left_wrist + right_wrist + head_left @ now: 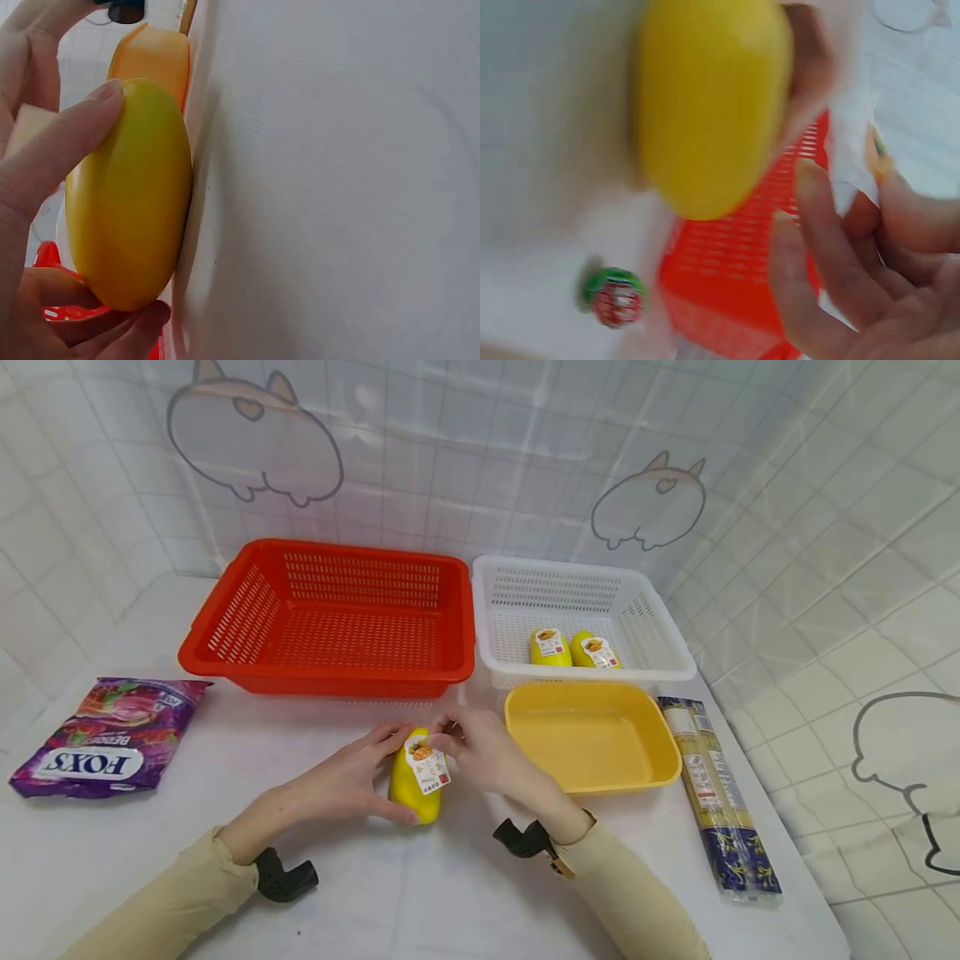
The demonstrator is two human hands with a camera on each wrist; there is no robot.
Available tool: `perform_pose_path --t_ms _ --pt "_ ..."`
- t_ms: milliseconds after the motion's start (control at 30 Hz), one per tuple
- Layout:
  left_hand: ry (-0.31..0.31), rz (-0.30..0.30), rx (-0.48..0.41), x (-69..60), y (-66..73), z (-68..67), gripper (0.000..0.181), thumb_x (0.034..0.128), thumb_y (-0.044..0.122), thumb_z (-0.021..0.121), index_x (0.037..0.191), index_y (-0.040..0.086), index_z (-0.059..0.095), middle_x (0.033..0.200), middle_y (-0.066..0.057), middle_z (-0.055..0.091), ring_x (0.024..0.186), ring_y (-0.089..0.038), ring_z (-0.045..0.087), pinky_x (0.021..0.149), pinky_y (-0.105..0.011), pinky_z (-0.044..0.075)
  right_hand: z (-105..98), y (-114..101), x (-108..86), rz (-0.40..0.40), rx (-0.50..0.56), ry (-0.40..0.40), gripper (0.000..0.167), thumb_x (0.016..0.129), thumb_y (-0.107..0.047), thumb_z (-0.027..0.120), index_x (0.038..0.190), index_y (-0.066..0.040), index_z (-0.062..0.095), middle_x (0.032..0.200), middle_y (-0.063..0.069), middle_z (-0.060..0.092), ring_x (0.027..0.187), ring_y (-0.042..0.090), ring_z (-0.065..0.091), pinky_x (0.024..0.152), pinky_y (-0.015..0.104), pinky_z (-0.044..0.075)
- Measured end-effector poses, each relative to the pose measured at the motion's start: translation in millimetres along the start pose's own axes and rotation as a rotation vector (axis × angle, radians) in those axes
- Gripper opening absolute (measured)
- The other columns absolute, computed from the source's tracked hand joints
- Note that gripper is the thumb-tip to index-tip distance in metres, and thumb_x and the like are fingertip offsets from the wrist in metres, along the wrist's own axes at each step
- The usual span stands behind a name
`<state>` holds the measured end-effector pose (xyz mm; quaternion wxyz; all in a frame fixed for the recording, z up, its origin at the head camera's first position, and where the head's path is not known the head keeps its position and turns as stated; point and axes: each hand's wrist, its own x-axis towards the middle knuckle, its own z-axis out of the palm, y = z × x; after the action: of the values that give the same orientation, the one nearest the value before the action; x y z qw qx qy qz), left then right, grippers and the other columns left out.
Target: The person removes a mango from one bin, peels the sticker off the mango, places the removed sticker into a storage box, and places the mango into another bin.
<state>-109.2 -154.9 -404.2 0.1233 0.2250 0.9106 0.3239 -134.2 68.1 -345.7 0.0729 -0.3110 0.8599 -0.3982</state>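
In the head view my left hand (pixel 348 781) grips a yellow mango (pixel 405 785) on the white table, between the two baskets' front side and me. The left wrist view shows the thumb on one end of the mango (pixel 131 195) and fingers round the other. My right hand (pixel 480 747) pinches a white printed label (pixel 429 768) over the mango's upper face. In the right wrist view the label (pixel 855 142) sits between thumb and fingers, apart from the mango (pixel 712 105); whether any edge sticks to the fruit, I cannot tell.
A red basket (pixel 330 681) and a white basket (pixel 675 668) stand at the back; two labelled mangoes (pixel 551 647) lie in the white one. A yellow tub (pixel 592 735) and a noodle-like packet (pixel 716 802) are at right, a purple Fox's bag (pixel 112 735) at left.
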Motion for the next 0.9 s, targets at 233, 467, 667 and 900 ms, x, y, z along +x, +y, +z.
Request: perform_pose_path --t_ms 233,467,667,900 --pt "-0.012 -0.005 0.006 -1.3 -0.3 -0.7 0.121 0.0653 0.068 0.082 0.155 0.004 0.032 0.154 -0.009 0.038 0.137 -0.033 0.043 0.111 -0.057 0.04 -13 -3 -1.0 0.056 0.087 -0.026 0.004 0.094 -0.008 0.069 0.096 -0.005 0.068 0.088 0.004 0.067 0.079 0.016 0.059 0.07 0.022 0.055" --pt "-0.019 -0.005 0.005 -0.7 0.1 0.3 0.123 0.0654 0.069 0.082 0.156 0.003 0.031 0.154 -0.01 0.037 0.137 -0.032 0.043 0.112 -0.056 0.04 -15 -4 -0.9 0.07 0.06 0.001 0.004 0.093 -0.011 0.072 0.095 -0.008 0.071 0.086 0.001 0.068 0.076 0.015 0.059 0.066 0.023 0.055" --pt "-0.019 -0.009 0.001 -0.2 0.8 0.2 0.122 0.0655 0.069 0.082 0.156 0.004 0.031 0.154 -0.009 0.037 0.137 -0.031 0.044 0.112 -0.055 0.04 -17 -5 -1.2 0.094 0.033 0.026 0.005 0.091 -0.014 0.074 0.093 -0.01 0.074 0.083 -0.003 0.068 0.073 0.016 0.061 0.063 0.024 0.056" --pt "-0.019 -0.022 -0.003 -0.9 2.0 0.2 0.123 0.0648 0.069 0.082 0.156 0.005 0.03 0.154 -0.009 0.036 0.137 -0.032 0.043 0.112 -0.055 0.04 -18 -6 -1.4 0.096 0.031 0.054 0.008 0.088 -0.014 0.077 0.094 -0.009 0.078 0.082 -0.001 0.069 0.068 0.017 0.063 0.061 0.024 0.057"
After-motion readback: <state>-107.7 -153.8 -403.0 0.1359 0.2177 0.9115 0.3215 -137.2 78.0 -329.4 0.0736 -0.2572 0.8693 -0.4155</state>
